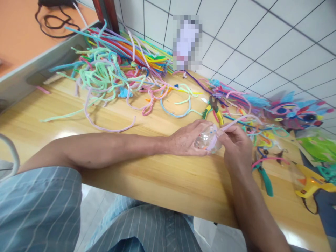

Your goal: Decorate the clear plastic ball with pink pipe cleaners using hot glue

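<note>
My left hand [185, 138] is wrapped round a clear, rounded plastic piece [204, 138] with small coloured specks, just above the table's front part. Thumb and fingers of my right hand [237, 140] pinch a pale lilac pipe cleaner [241, 118] against the right side of that clear piece. One end of the pipe cleaner lies along the plastic; the other arches up and away to the right. Just behind my hands lie pliers with yellow and green handles [206, 112]. The exact shape of the clear piece is partly hidden by my fingers.
A tangled heap of pipe cleaners [99, 71] covers the back left of the wooden table [157, 175]. At the right lie teal-handled pliers [266, 178], a yellow glue gun [312, 182] and a colourful fuzzy figure [294, 110]. A blurred-out phone-like object [187, 42] leans at the tiled wall.
</note>
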### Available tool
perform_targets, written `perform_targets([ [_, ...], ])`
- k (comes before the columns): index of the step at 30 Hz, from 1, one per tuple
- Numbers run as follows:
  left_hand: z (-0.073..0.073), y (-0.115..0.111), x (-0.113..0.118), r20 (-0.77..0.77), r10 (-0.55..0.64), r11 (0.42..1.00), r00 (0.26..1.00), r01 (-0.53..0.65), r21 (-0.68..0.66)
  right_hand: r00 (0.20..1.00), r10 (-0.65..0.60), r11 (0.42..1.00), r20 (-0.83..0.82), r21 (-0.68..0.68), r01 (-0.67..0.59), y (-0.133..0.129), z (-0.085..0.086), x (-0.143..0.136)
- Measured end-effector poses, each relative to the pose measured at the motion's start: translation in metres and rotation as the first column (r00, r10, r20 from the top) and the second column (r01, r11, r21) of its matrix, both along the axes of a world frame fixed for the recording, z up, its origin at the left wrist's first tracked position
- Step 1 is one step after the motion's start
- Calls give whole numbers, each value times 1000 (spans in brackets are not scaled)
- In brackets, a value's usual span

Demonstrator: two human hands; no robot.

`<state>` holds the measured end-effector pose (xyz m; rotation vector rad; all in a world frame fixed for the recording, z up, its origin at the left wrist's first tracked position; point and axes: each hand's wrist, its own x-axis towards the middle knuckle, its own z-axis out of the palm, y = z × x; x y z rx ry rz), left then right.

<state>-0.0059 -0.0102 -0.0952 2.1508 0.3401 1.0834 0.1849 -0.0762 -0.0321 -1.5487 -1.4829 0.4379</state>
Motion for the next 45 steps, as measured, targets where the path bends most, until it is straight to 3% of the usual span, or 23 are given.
perform_targets([
  [16, 2, 0, -1, -20, -52, 996, 998, 51, -71, 989, 46, 999, -139, 29, -42, -2, 5, -14],
  [22, 3, 0, -1, -38, -47, 989, 998, 41, -144, 955, -24, 1000, -294, 11, 28, 1, 3, -19],
  [28, 12, -2, -3, -50, -43, 978, 998, 32, -207, 965, -45, 999, -257, 12, 49, 0, 4, -25],
  [35, 15, -5, -5, -52, -34, 965, 998, 20, -261, 977, 15, 999, -211, 39, -7, -4, 3, -27],
  [45, 17, 1, -6, -59, -76, 979, 995, 64, -192, 973, -7, 999, -231, 38, 16, -2, 2, -29],
])
